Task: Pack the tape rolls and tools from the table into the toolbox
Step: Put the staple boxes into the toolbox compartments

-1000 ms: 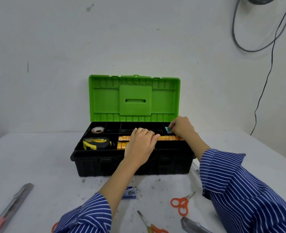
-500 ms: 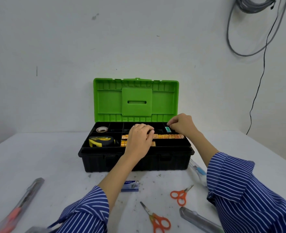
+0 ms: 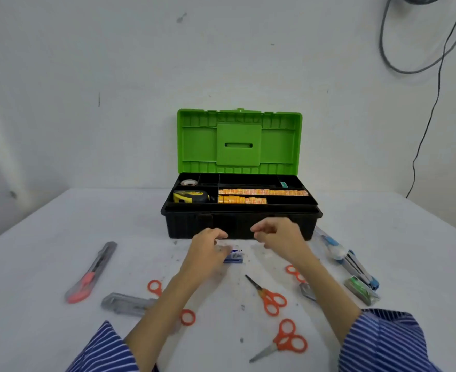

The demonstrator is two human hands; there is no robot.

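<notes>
The black toolbox [image 3: 184, 224] stands open with its green lid [image 3: 239, 142] upright. Its tray holds two rows of orange tape rolls [image 3: 261, 192], a yellow tape measure [image 3: 190, 196], a small clear tape roll [image 3: 189, 182] and a small teal item [image 3: 283, 184]. My left hand [image 3: 208, 253] hovers over the table in front of the box, fingers loosely curled, holding nothing, just left of a small blue box [image 3: 235, 257]. My right hand [image 3: 278, 237] hovers beside it, fingers curled, holding nothing.
On the table lie several orange-handled scissors [image 3: 269, 296], a red utility knife [image 3: 92, 272], a grey knife [image 3: 127, 304], another grey knife [image 3: 307, 291] partly under my right arm, blue-tipped tools [image 3: 337, 249] and a green packet [image 3: 361, 289] at right. A cable hangs on the wall.
Both hands have pulled back out of the toolbox tray toward me and now hover over the table in front of it. The tape rows stay in the tray.
</notes>
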